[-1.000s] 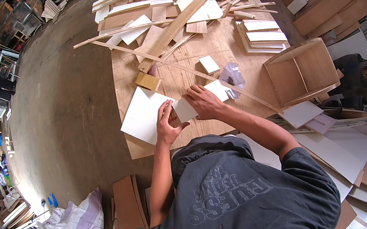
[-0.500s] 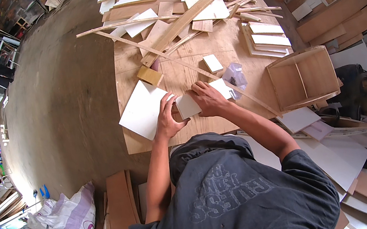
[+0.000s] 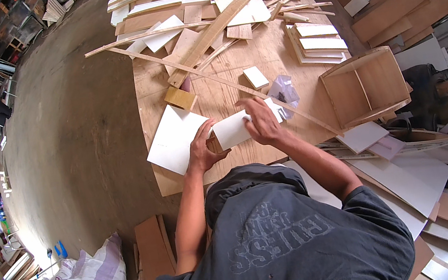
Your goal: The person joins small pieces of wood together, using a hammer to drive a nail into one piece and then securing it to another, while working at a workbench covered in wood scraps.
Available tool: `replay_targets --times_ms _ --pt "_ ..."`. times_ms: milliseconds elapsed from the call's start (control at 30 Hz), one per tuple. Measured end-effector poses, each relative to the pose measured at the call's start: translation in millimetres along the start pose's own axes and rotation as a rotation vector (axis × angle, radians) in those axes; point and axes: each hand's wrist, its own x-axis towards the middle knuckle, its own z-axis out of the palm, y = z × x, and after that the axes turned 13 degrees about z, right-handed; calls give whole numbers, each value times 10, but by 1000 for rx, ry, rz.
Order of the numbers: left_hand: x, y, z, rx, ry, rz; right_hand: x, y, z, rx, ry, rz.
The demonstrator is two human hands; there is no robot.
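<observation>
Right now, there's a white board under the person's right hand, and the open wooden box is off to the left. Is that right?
Not quite: the open wooden box is off to the right, as the head view shows. The white board is indeed under the person's right hand.

- Reaches forward with left arm (image 3: pixel 189 225) nearly straight, slanting a little to the right toward the wrist.
- Spreads left hand (image 3: pixel 201 150) into a C shape, with fingers (image 3: pixel 203 132) close together and pointing ahead, with thumb (image 3: pixel 220 156) stretched rightward, well apart from them.
- Angles right arm (image 3: pixel 321 162) forward and leftward from an elbow set wide to the side.
- Arches right hand (image 3: pixel 264 124) with its back upward, with 1 finger (image 3: pixel 246 103) extended leftward and others bent.
- Places the 2 hands near each other, not touching.
</observation>
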Motion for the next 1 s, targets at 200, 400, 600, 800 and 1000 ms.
replay_targets --times_ms 200,400,600,800,1000 --pt "5 -37 26 22 -11 41 -165 164 179 547 -154 607" --pt "-10 -83 80 -25 0 15 -328 -10 129 1054 -336 715" --pt "26 -27 110 -22 -12 -10 -342 -145 219 1082 -227 649" --pt "16 2 126 12 12 -25 -361 -198 411 438 -64 414" --pt "9 28 122 80 14 17 -423 -178 535 553 -46 332"
